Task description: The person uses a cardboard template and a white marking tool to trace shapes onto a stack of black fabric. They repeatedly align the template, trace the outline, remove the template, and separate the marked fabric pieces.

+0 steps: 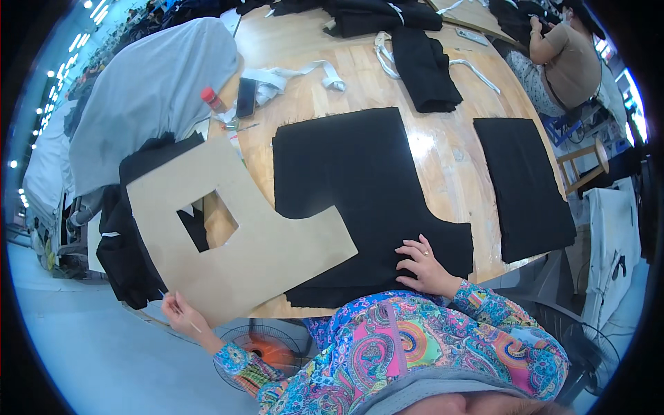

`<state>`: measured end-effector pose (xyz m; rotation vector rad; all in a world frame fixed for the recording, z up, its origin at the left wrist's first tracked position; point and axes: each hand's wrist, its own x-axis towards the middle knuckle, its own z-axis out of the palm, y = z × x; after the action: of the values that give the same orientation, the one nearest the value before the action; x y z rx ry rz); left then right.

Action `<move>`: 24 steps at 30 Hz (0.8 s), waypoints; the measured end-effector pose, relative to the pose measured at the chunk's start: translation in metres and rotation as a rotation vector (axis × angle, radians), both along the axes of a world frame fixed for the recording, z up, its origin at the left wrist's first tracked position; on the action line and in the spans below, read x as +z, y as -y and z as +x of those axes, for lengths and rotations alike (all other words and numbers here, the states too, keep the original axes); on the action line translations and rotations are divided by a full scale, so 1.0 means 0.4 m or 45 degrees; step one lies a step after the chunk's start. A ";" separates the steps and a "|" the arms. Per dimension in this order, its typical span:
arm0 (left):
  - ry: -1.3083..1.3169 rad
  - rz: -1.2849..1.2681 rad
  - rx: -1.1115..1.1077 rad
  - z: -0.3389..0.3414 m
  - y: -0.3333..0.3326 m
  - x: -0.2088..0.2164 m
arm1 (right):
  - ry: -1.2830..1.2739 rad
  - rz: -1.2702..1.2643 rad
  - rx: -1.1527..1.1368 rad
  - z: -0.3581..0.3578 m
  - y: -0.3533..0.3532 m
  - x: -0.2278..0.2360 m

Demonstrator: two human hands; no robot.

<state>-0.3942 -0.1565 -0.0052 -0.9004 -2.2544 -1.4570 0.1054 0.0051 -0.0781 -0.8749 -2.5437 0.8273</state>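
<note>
My left hand is closed at the lower left corner of a tan cardboard pattern, which has a square cutout in it. A thin white stick, perhaps a pencil, is also in that hand. The pattern is tilted and overlaps the left part of a stack of black fabric pieces, cut with a curved edge. My right hand lies flat on the lower right of this fabric, fingers spread, holding nothing. More black fabric shows from under the pattern on the left.
A folded black fabric stack lies on the right of the wooden table. Farther back are a black bundle, white strips, a phone and a red-capped bottle. A fan stands below. Another person sits far right.
</note>
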 end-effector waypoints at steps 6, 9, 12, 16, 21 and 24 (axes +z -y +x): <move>-0.156 -0.350 0.028 -0.145 -0.046 0.095 | -0.049 0.010 -0.025 -0.004 0.003 -0.003; -0.617 -0.477 0.198 -0.124 -0.104 0.108 | -0.070 -0.009 -0.064 -0.001 0.004 -0.017; -0.322 -0.365 -0.185 0.037 -0.163 0.039 | -0.075 -0.029 -0.084 0.000 0.006 -0.021; -0.221 -0.443 -1.455 0.409 -0.229 -0.077 | -0.073 -0.069 -0.058 -0.003 0.004 -0.002; -0.380 -0.852 -2.020 0.617 -0.282 -0.100 | -0.106 -0.100 -0.035 -0.001 0.000 -0.012; -0.337 -0.845 -2.103 0.632 -0.304 -0.108 | -0.145 -0.114 -0.017 0.006 -0.006 -0.011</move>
<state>-0.1415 -0.0347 -0.0485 -3.3085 -1.5017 -0.6273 0.1079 0.0077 -0.0825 -0.8452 -2.4164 0.9652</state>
